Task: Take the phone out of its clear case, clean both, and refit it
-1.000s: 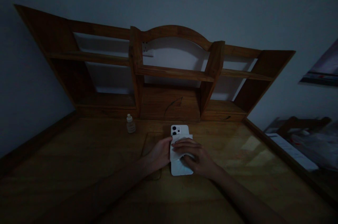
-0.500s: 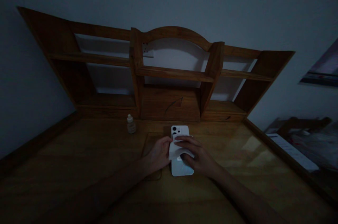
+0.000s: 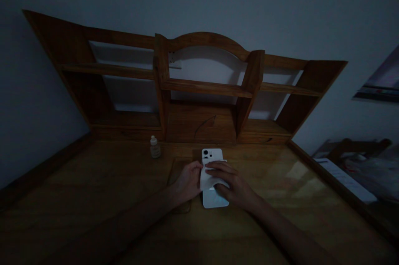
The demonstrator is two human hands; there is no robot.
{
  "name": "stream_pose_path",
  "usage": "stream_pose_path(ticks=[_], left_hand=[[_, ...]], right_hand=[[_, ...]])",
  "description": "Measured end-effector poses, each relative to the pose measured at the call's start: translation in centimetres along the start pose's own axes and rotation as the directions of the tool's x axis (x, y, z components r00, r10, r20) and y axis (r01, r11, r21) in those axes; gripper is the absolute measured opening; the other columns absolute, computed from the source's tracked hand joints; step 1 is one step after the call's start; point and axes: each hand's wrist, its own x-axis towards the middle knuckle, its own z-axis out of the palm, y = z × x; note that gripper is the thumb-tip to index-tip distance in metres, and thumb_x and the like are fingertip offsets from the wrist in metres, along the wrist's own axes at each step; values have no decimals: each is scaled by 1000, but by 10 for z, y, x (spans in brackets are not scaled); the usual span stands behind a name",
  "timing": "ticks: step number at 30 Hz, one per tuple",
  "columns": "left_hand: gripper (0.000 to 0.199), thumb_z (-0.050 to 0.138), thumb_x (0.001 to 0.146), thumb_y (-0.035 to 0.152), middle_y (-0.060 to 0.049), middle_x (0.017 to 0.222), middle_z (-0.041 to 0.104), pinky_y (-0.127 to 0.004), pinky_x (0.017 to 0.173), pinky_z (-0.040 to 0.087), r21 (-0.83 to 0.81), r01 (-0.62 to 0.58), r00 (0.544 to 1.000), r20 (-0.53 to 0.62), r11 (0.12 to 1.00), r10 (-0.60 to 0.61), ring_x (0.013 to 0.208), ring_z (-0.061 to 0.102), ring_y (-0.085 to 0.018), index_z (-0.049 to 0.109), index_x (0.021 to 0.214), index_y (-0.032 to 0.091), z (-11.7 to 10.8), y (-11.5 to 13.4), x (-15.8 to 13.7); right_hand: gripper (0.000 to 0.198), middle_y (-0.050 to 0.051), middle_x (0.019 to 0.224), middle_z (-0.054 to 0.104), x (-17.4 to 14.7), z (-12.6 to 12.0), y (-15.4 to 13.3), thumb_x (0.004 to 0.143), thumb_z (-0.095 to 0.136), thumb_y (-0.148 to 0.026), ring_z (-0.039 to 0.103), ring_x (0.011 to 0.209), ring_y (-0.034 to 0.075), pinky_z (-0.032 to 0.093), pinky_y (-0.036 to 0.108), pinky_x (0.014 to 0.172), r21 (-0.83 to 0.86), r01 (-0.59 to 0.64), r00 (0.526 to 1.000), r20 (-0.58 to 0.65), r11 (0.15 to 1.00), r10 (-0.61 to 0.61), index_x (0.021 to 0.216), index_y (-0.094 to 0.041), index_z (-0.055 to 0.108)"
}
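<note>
A white phone (image 3: 213, 198) lies face down on the wooden desk (image 3: 124, 190), its camera end pointing away from me. My left hand (image 3: 187, 182) rests against the phone's left edge and steadies it. My right hand (image 3: 232, 184) presses a folded white cloth (image 3: 207, 179) flat onto the phone's back, fingers spread over it. The middle of the phone is hidden under the cloth and my fingers.
A small pale bottle (image 3: 155, 147) stands on the desk to the left of the phone. A wooden shelf unit (image 3: 205, 86) with bare shelves rises at the back. Papers (image 3: 346, 179) and clutter lie beyond the desk's right edge. The room is dim.
My right hand and the cloth have slid a little up the phone's back and then back again. The left hand has stayed at the phone's edge.
</note>
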Motion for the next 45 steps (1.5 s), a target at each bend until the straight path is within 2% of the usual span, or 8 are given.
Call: stream_pose_path(ticks=[8, 16, 19, 23, 26, 34, 40, 45], left_hand=[[24, 45, 77, 14, -6, 69, 52, -27, 64, 41, -40, 16, 999, 48, 999, -14, 61, 51, -18, 59, 95, 6, -9, -1, 3], [18, 42, 85, 15, -9, 75, 54, -29, 71, 45, 17, -24, 998, -63, 1000, 25, 67, 54, -18, 58, 81, 7, 2, -2, 0], [21, 41, 89, 16, -8, 77, 56, -30, 74, 46, 16, -36, 996, -81, 999, 38, 68, 54, -18, 60, 88, 6, 3, -3, 0], [26, 39, 92, 15, -15, 96, 60, -34, 85, 46, 61, -34, 995, -87, 998, 39, 85, 59, -22, 61, 99, 4, 6, -4, -1], [28, 38, 93, 15, -18, 105, 59, -34, 88, 45, 98, -39, 994, -95, 994, 48, 89, 59, -23, 59, 105, 2, 6, -4, -1], [22, 41, 89, 9, -14, 91, 60, -29, 79, 47, 103, -44, 996, -73, 994, 52, 80, 58, -20, 60, 98, 4, -5, -6, 5], [26, 36, 92, 12, -16, 95, 60, -34, 85, 46, 128, -30, 995, -93, 991, 42, 85, 58, -22, 59, 100, 2, -1, -6, 3], [25, 38, 86, 7, -16, 95, 60, -34, 86, 46, 121, -37, 998, -46, 992, 43, 85, 58, -22, 58, 99, 2, -4, -6, 4]], right_hand=[[58, 9, 125, 57, 0, 1, 1, 74, 52, 3, 51, 119, 23, 43, 44, 102, 6, -3, 1000, -29, 1000, 3, 124, -25, 61], [58, 6, 119, 65, 3, -2, 4, 71, 52, 4, 52, 119, 24, 41, 49, 102, 80, 70, 996, -56, 994, -66, 119, -27, 64], [59, 4, 118, 67, 3, -4, 5, 69, 52, 5, 52, 118, 25, 41, 49, 102, 79, 67, 996, -68, 995, -62, 115, -28, 67], [53, 4, 116, 69, 4, -6, 5, 73, 55, 3, 53, 114, 25, 42, 49, 100, 81, 58, 996, -72, 995, -52, 113, -28, 69], [52, 4, 117, 69, 4, -6, 5, 74, 57, 3, 54, 113, 25, 43, 49, 98, 89, 51, 996, -71, 995, -45, 114, -28, 68], [65, 4, 116, 68, 1, -3, 9, 63, 51, 10, 53, 115, 24, 42, 47, 101, 106, 39, 996, -85, 994, -30, 113, -27, 69], [66, 4, 116, 67, 1, -3, 9, 61, 48, 9, 53, 115, 23, 41, 45, 102, 104, 51, 996, -82, 993, -42, 112, -27, 69], [65, 5, 115, 64, 0, -2, 5, 55, 45, 9, 56, 113, 23, 44, 42, 99, 102, 6, 995, -104, 995, 5, 105, -25, 70]])
